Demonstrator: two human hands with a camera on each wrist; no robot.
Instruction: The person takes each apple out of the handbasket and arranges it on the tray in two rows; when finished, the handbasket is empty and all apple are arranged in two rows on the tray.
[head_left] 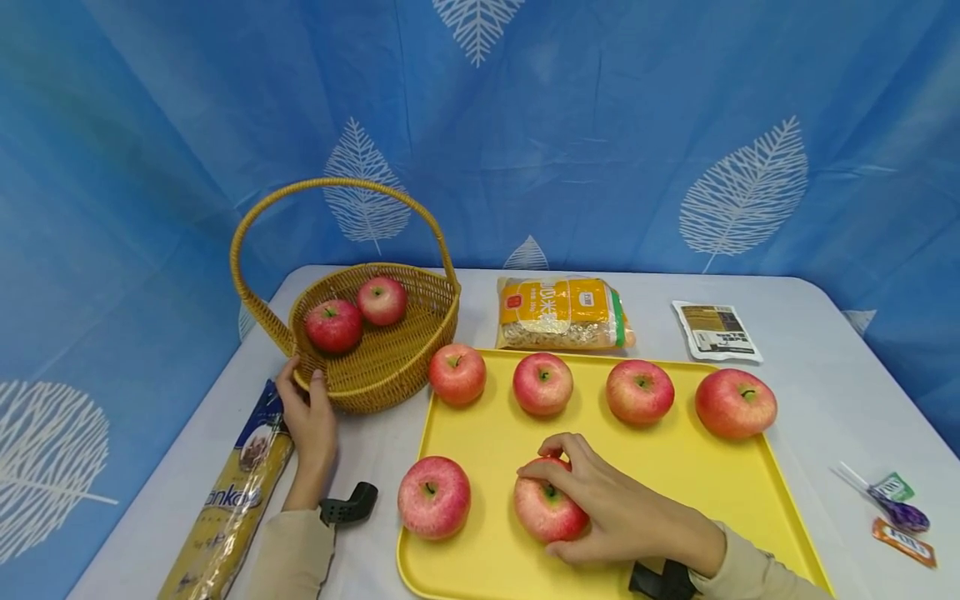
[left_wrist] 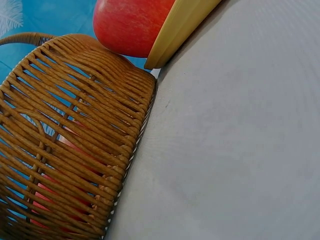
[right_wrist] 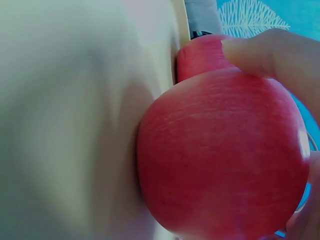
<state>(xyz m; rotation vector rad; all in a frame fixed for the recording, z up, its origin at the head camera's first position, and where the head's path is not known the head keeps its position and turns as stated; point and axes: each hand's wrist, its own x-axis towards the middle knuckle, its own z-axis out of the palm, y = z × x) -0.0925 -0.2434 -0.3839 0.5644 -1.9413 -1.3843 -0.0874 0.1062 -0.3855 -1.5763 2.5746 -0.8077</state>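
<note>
My right hand (head_left: 611, 508) curls its fingers and thumb around a red apple (head_left: 551, 518) over the yellow tray (head_left: 480, 442). In the right wrist view this apple (right_wrist: 225, 155) fills the middle, close against the tray surface, and a thumb or finger lies on its upper side. With thumb and fingers at the near left rim, my left hand (head_left: 311, 425) holds the wicker basket (head_left: 390, 367). Two apples (head_left: 333, 326) lie inside the basket. The left wrist view has the basket's woven side (left_wrist: 75, 135) close up, without the left fingers.
One apple (head_left: 434, 497) sits left of the held one; several more line the tray's far edge. A yellow grain bag (head_left: 562, 315) and a small white-edged pouch (head_left: 717, 332) lie behind. A long pasta pack (head_left: 232, 508) is at left, wrapped sweets (head_left: 903, 542) at right.
</note>
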